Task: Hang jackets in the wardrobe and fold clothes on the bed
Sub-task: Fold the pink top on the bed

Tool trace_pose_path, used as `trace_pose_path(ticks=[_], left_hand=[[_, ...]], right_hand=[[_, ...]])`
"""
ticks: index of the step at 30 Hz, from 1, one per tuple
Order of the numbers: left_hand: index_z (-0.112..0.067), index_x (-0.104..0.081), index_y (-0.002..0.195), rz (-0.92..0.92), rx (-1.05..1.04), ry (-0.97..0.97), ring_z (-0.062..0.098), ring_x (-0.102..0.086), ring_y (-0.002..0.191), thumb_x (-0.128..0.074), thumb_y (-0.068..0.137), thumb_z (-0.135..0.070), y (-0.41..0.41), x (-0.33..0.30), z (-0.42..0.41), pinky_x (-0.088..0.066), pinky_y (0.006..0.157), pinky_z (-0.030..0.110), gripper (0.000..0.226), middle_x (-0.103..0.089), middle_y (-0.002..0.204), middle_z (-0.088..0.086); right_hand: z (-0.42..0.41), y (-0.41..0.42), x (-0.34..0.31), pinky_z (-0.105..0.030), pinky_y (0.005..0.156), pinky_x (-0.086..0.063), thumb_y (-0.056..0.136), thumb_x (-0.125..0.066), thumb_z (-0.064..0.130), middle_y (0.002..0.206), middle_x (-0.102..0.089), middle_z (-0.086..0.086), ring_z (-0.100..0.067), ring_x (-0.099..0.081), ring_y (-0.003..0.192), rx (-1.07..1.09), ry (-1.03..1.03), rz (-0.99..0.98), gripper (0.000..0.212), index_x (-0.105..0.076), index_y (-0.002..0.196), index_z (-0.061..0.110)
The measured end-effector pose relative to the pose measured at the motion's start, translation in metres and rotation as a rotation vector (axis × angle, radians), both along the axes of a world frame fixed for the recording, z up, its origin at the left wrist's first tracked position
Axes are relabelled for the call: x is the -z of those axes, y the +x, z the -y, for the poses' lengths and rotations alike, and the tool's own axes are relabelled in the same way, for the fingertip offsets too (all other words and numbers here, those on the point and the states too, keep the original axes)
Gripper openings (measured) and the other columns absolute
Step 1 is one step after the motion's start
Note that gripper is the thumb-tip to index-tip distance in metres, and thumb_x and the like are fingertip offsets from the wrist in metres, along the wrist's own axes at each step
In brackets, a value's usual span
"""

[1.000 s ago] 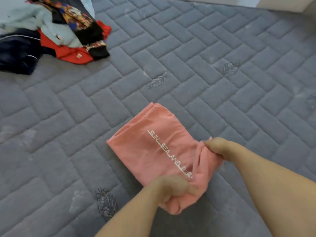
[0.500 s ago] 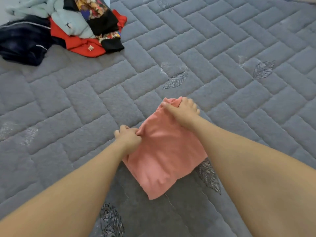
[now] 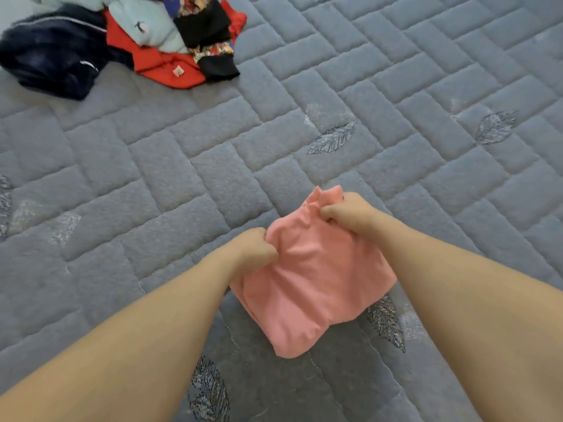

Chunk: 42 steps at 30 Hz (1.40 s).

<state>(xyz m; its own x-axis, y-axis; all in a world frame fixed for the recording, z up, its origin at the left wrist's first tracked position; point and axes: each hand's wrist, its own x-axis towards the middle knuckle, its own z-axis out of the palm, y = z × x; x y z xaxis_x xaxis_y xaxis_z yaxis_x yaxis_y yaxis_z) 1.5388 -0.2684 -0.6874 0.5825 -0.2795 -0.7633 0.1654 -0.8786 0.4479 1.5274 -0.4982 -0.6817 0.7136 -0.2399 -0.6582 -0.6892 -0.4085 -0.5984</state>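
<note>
Holding the folded pink garment [image 3: 307,287] on the grey quilted bed [image 3: 182,178], I have both hands clenched on its far edge. My left hand [image 3: 253,251] pinches the corner at about nine o'clock of the fabric, and my right hand [image 3: 350,213] bunches the corner at twelve o'clock. The garment lies flat at the middle of the bed, just ahead of me. At ten o'clock, well apart, a pile of clothes [image 3: 128,41] sits: navy, red, pale blue and black pieces heaped together.
</note>
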Motion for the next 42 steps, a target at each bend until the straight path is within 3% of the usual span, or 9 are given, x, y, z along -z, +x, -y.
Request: trace_pose_path(ticks=[4, 8, 11, 14, 19, 24, 26, 31, 42], left_hand=[[-0.020, -0.055, 0.089, 0.042, 0.098, -0.025, 0.014, -0.056, 0.076, -0.044, 0.081, -0.017, -0.017, -0.074, 0.021, -0.039, 0.057, 0.029, 0.013, -0.061, 0.086, -0.001], [-0.012, -0.063, 0.099, 0.207, 0.212, -0.087, 0.026, -0.062, 0.086, -0.042, 0.083, -0.009, -0.027, -0.183, 0.044, -0.050, 0.069, 0.031, 0.027, -0.068, 0.093, 0.006], [-0.019, -0.064, 0.093, 0.401, 0.199, -0.191, 0.011, -0.059, 0.063, -0.051, 0.074, -0.004, -0.025, -0.274, 0.050, -0.042, 0.047, 0.020, 0.027, -0.063, 0.069, -0.012], [-0.016, -0.063, 0.094, 0.578, 0.302, -0.075, 0.016, -0.051, 0.055, -0.052, 0.072, -0.006, -0.029, -0.355, 0.054, -0.039, 0.044, 0.018, 0.027, -0.060, 0.071, -0.003], [-0.024, -0.051, 0.080, 0.804, 0.479, 0.002, 0.031, -0.062, 0.095, -0.047, 0.074, -0.017, -0.064, -0.452, 0.087, -0.049, 0.076, 0.036, 0.010, -0.067, 0.105, 0.008], [-0.024, -0.049, 0.072, 0.957, 0.659, -0.156, 0.026, -0.053, 0.078, -0.045, 0.071, -0.017, -0.121, -0.518, 0.130, -0.048, 0.068, 0.036, 0.008, -0.064, 0.094, 0.003], [-0.022, -0.047, 0.071, 1.023, 0.760, -0.251, 0.026, -0.051, 0.077, -0.045, 0.074, -0.015, -0.151, -0.546, 0.149, -0.041, 0.060, 0.032, 0.008, -0.061, 0.091, 0.003], [-0.020, -0.044, 0.068, 1.085, 0.997, -0.439, 0.030, -0.052, 0.078, -0.047, 0.071, -0.015, -0.247, -0.614, 0.186, -0.051, 0.074, 0.041, 0.006, -0.052, 0.082, 0.001], [-0.019, -0.053, 0.080, 1.226, 1.343, -0.823, 0.027, -0.053, 0.077, -0.045, 0.074, -0.013, -0.553, -0.749, 0.216, -0.035, 0.062, 0.029, 0.012, -0.053, 0.081, -0.003]], right_hand=[[0.017, -0.020, -0.083, -0.022, 0.047, -0.029, 0.046, -0.054, 0.017, 0.047, -0.044, 0.007, -0.014, -0.039, 0.045, 0.070, 0.019, -0.015, 0.007, -0.054, 0.052, 0.021], [0.020, -0.063, -0.178, -0.021, 0.046, -0.022, 0.040, -0.044, 0.011, 0.061, -0.043, -0.002, -0.016, -0.034, 0.057, 0.402, 0.156, 0.278, 0.033, -0.064, 0.067, 0.010], [0.019, -0.088, -0.258, -0.018, 0.041, -0.023, 0.045, -0.041, 0.009, 0.066, -0.044, -0.003, -0.011, -0.035, 0.054, 0.630, 0.232, 0.584, 0.040, -0.065, 0.076, 0.003], [0.021, -0.112, -0.338, -0.021, 0.047, -0.031, 0.049, -0.042, 0.010, 0.072, -0.051, -0.006, -0.013, -0.043, 0.063, 0.559, 0.212, 0.715, 0.050, -0.065, 0.088, -0.011], [0.026, -0.174, -0.444, -0.020, 0.059, -0.042, 0.055, -0.042, 0.010, 0.072, -0.068, 0.003, -0.008, -0.055, 0.066, 0.569, 0.103, 0.846, 0.042, -0.074, 0.083, 0.009], [0.031, -0.277, -0.513, -0.010, 0.049, -0.040, 0.062, -0.041, 0.007, 0.064, -0.068, 0.014, 0.002, -0.053, 0.054, 0.797, -0.002, 0.986, 0.037, -0.075, 0.070, 0.020], [0.031, -0.322, -0.535, -0.010, 0.045, -0.038, 0.059, -0.043, 0.010, 0.054, -0.058, 0.020, 0.002, -0.048, 0.048, 0.997, -0.042, 0.998, 0.029, -0.069, 0.062, 0.023], [0.019, -0.438, -0.595, -0.024, 0.055, -0.032, 0.047, -0.045, 0.012, 0.063, -0.045, 0.009, -0.010, -0.040, 0.060, 1.412, -0.120, 1.076, 0.021, -0.048, 0.066, 0.020], [-0.046, -0.742, -0.716, -0.026, 0.059, -0.034, 0.041, -0.044, 0.009, 0.060, -0.047, 0.009, -0.015, -0.041, 0.064, 1.768, -0.459, 1.380, 0.020, -0.048, 0.059, 0.018]])
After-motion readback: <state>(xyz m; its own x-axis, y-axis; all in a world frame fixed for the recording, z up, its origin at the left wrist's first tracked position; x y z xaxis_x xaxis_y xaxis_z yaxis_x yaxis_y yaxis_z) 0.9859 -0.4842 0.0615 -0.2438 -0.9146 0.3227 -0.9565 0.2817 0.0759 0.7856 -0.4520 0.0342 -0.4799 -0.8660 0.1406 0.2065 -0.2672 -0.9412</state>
